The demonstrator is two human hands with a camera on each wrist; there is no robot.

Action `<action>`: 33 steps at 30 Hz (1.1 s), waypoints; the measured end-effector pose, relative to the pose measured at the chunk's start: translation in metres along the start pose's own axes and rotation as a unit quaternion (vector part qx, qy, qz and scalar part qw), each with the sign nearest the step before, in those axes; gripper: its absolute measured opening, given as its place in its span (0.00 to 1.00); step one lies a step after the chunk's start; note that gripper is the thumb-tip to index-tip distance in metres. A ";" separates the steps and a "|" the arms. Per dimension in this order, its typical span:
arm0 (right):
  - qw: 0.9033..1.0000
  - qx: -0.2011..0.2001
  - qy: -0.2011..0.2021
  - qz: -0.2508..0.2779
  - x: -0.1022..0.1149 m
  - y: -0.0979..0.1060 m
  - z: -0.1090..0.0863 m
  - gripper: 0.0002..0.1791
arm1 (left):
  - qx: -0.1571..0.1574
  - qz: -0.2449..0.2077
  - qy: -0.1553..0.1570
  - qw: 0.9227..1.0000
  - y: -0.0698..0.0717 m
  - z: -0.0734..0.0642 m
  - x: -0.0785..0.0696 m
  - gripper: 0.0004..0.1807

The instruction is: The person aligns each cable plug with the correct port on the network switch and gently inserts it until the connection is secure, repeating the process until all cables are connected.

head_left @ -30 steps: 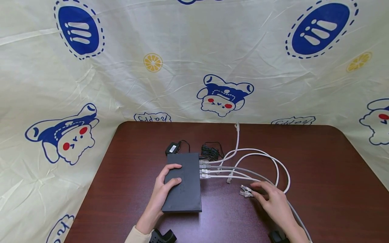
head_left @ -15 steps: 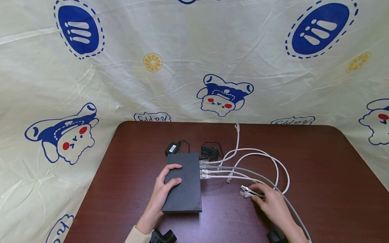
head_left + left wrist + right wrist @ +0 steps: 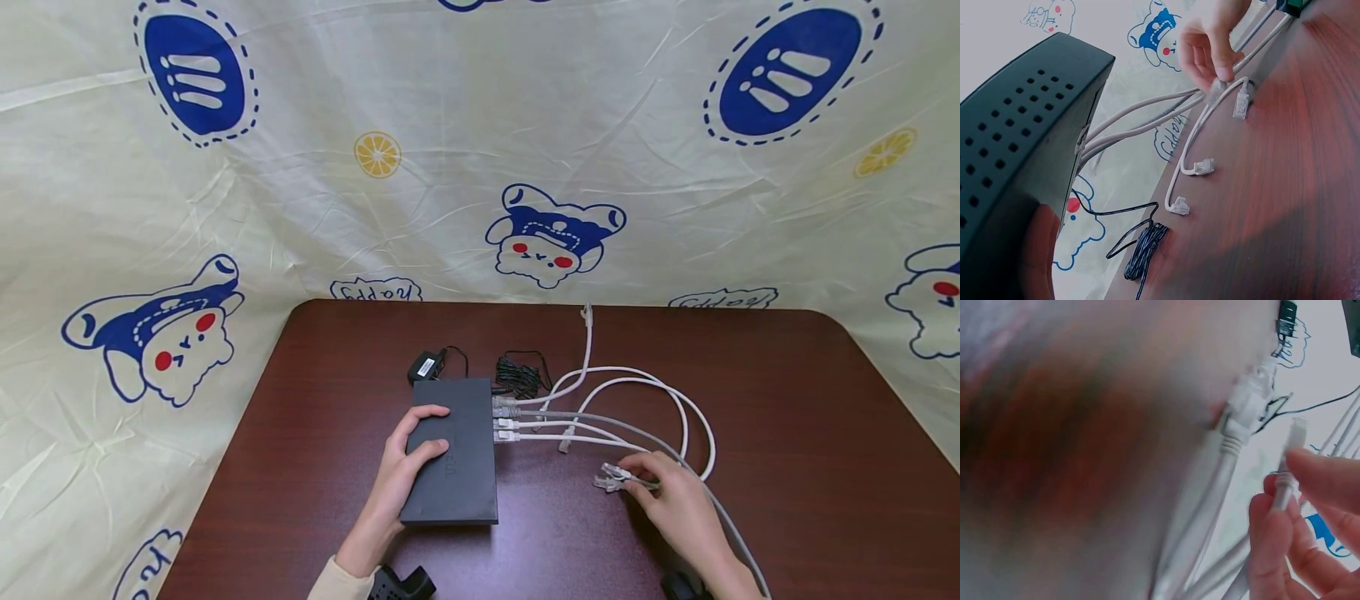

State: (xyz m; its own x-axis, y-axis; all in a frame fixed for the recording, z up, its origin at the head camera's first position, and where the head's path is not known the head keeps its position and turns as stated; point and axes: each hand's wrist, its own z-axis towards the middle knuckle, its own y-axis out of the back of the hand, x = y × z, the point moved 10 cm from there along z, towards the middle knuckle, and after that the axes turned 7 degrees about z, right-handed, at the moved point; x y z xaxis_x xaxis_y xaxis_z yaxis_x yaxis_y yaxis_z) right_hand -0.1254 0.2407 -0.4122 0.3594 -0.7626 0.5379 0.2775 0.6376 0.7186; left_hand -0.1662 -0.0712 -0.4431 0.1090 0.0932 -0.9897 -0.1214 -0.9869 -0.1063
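My left hand grips a black network switch, thumb and a finger on its top and other fingers underneath. It is raised off the table and tilted in the left wrist view. Several network cable plugs sit in its right side. Over the table to the right, my right hand pinches a network cable just behind its clear plug with thumb and fingers. Another loose plug lies beside the held one. The right wrist view is partly blurred.
Behind the switch are a black power adapter and a coiled black cord. White cables loop across the brown table. Two more loose plugs lie near the cord. A printed cloth hangs behind the table.
My right hand has shifted slightly left, and the plug in its fingers has turned and moved a little right and down. My left hand and the switch stay in place.
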 end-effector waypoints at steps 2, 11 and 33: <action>1.000 -0.009 0.006 0.006 0.003 0.006 0.001 0.20 | 0.000 0.001 -0.001 1.000 0.000 0.000 0.000 0.20; 0.997 -0.047 0.042 0.043 0.019 0.030 0.006 0.21 | 0.004 0.008 0.000 1.000 0.001 0.001 0.001 0.20; 0.988 -0.091 0.083 0.098 0.036 0.047 0.013 0.25 | 0.005 0.007 -0.004 1.000 0.000 0.000 0.001 0.20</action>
State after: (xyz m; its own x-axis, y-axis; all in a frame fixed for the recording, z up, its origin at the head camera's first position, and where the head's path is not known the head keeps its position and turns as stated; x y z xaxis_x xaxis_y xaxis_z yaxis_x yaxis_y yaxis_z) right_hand -0.1110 0.2418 -0.3538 0.5588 -0.6037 0.5686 0.3374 0.7918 0.5092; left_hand -0.1660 -0.0709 -0.4436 0.1002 0.0797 -0.9918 -0.1321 -0.9869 -0.0927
